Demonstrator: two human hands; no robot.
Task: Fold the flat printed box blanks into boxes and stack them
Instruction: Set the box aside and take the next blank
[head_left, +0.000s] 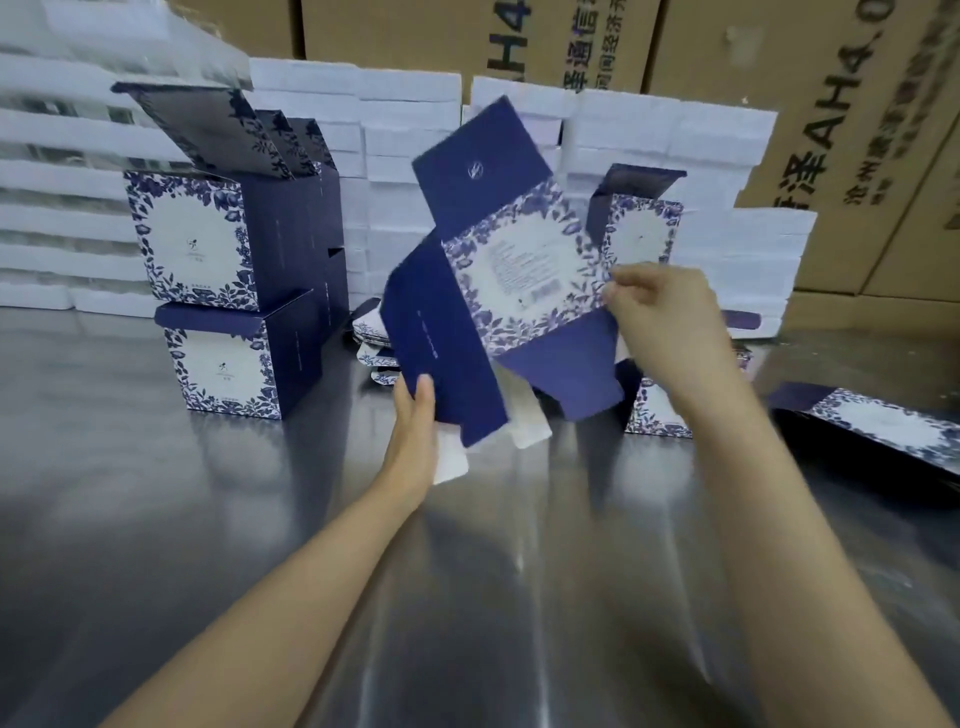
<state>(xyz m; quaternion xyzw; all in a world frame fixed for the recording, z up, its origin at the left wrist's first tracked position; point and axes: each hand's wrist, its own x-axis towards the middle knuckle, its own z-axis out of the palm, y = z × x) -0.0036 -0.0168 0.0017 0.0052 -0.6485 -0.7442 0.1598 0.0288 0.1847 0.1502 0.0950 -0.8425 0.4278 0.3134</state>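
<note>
1. Plainly, the box blank (519, 265) is thin matte card. It has navy panels, one white panel rimmed with blue floral print, and creased flaps, and it is partly opened out of flat.
2. Its long axis stands nearly upright with the top tipped left. The navy lid flap points up and the bottom flaps hang toward the shiny steel desk (208, 519).
3. It is held in the air above the desk. The left grip (415, 415) is clamped on the lower navy side panel, thumb in front. The right grip (660, 317) pinches the floral panel's right edge.
4. Two folded boxes (218, 291) stand stacked at the left.
5. A flat blank (883, 421) lies on the desk at the right.
</note>
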